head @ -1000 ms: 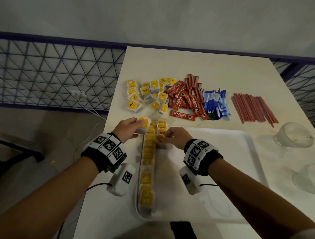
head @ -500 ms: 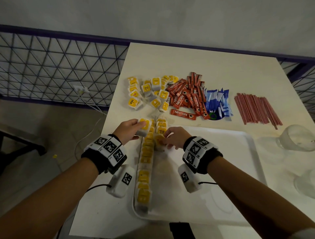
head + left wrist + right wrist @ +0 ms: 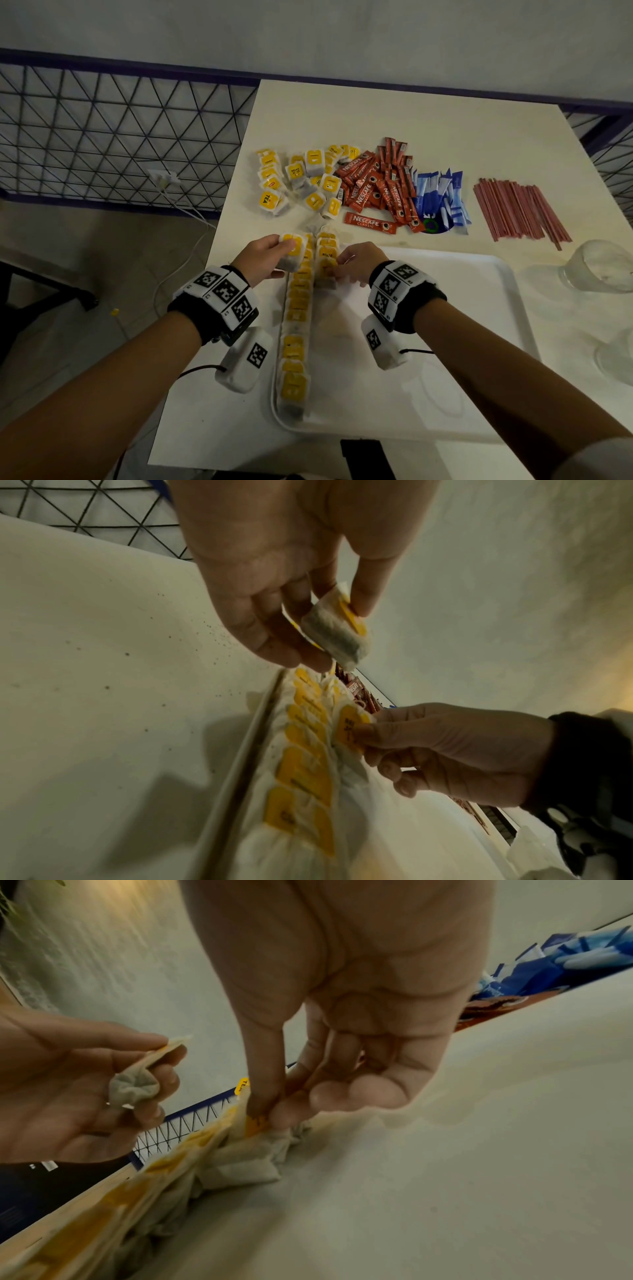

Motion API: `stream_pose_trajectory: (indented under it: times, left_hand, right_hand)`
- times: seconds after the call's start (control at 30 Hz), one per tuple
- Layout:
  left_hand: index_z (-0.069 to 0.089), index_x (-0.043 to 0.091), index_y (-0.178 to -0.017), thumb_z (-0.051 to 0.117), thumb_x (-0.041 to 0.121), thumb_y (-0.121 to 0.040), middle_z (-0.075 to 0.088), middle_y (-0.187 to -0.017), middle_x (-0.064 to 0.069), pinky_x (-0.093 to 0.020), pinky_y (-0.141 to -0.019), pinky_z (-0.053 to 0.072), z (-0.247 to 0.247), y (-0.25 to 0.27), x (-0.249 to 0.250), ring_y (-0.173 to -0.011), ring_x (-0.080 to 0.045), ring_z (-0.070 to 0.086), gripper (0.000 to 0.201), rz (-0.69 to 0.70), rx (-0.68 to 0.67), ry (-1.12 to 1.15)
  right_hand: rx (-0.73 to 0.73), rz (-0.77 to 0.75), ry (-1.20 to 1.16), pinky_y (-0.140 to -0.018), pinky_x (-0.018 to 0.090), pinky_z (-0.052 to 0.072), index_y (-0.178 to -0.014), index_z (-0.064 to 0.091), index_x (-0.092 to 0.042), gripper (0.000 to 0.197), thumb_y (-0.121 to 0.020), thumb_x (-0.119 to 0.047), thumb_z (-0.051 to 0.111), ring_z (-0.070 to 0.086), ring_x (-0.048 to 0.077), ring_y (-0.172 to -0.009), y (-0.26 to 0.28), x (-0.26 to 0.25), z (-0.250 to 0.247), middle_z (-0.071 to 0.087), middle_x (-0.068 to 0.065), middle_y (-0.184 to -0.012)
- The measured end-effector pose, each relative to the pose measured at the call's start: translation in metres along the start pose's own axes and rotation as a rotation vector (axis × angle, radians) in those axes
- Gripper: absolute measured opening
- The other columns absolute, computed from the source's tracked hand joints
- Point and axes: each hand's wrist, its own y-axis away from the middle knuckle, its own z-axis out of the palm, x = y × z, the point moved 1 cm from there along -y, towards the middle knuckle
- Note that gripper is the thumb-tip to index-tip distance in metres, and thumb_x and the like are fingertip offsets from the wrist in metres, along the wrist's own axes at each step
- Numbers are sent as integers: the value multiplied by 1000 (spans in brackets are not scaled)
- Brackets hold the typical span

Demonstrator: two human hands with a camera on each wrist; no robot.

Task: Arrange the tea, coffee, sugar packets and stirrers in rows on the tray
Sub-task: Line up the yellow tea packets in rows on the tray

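Observation:
A white tray (image 3: 462,342) lies at the table's near edge. Along its left rim runs a row of yellow-tagged tea bags (image 3: 296,329), and a short second row (image 3: 327,253) sits beside it at the far end. My left hand (image 3: 265,255) holds a tea bag (image 3: 293,251) just above the far end of the left row; in the left wrist view thumb and fingers pinch that tea bag (image 3: 339,631). My right hand (image 3: 354,262) pinches the yellow tag of a tea bag (image 3: 255,1122) at the near end of the second row.
Behind the tray lie loose piles: tea bags (image 3: 301,181), red coffee sticks (image 3: 380,186), blue sugar packets (image 3: 440,197) and red stirrers (image 3: 520,209). Two clear glasses (image 3: 603,270) stand to the right of the tray. The table's left edge (image 3: 219,233) drops to the floor.
Both hands stay at the far end of the rows; the right hand has shifted slightly nearer along the second row with its tea bag. The camera has tilted a little.

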Motion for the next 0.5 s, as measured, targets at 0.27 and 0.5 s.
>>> stream_pose_trajectory:
  times: [0.27,0.5]
  left_hand:
    - [50,16,-73,49,23,-95,49,-79,0,-21,-66,46,-2,-1,-4,-70,-8,50,23,10,-16,-62]
    - [55,18,-76,52,22,-94,53,-78,0,-21,-68,49,-3,-2,-5,-72,-10,53,18,27,-49,-116]
  right_hand:
    - [27,16,19,-40,14,34,-66,48,-22,27,-82,-29,68,44,5,-52,0,-2,1,51,-5,-59]
    - [90,-11,9,-50,20,35,-67,46,-22,31,-77,-36,73,44,8,-59,3,5,-2,50,-4,-68]
